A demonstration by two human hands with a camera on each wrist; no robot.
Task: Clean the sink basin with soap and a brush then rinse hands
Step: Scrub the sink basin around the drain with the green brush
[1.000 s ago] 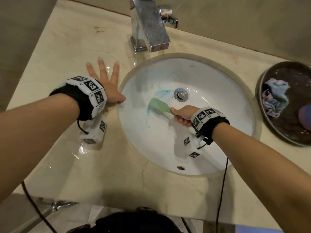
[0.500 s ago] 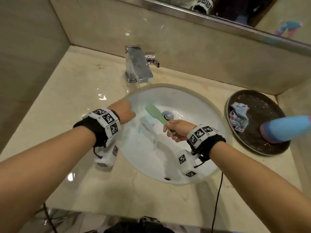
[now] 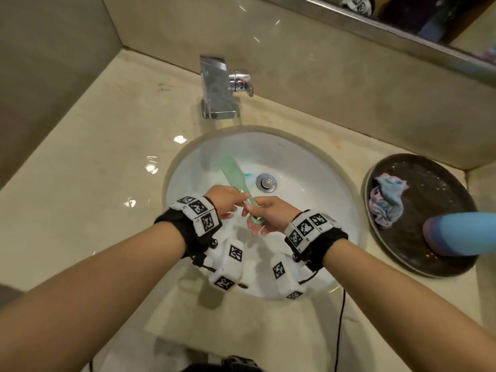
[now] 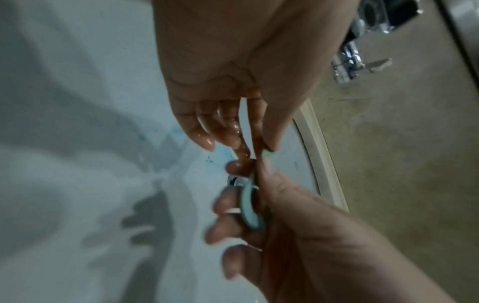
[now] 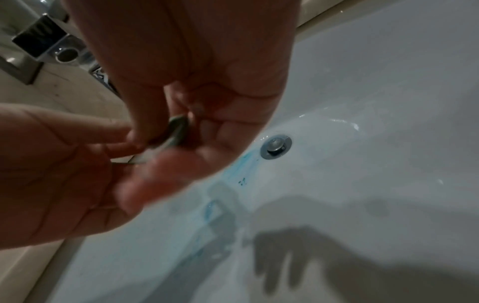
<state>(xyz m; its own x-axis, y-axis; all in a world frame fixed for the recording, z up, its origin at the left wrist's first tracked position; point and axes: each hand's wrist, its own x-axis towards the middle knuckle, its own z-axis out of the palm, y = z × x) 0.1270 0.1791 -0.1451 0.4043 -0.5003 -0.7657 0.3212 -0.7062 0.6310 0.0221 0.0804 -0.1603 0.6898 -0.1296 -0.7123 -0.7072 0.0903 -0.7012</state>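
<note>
Left hand (image 3: pixel 224 201) has left the counter, now pinching the brush (image 3: pixel 236 181) beside the right hand (image 3: pixel 271 214)'s grip, six o'clock of the drain (image 3: pixel 265 182): scrubbing pauses.

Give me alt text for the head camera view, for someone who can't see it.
Both hands, left hand and right hand, hold a green brush by its handle above a white sink basin streaked with blue soap. A chrome faucet stands behind; a dark tray with a crumpled cloth sits to the right.

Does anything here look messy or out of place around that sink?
Yes: blue streaks smear the white sink basin beside the drain, likely unrinsed soap. Water puddles glisten on the countertop left of the basin. A crumpled cloth lies in the dark tray.
</note>
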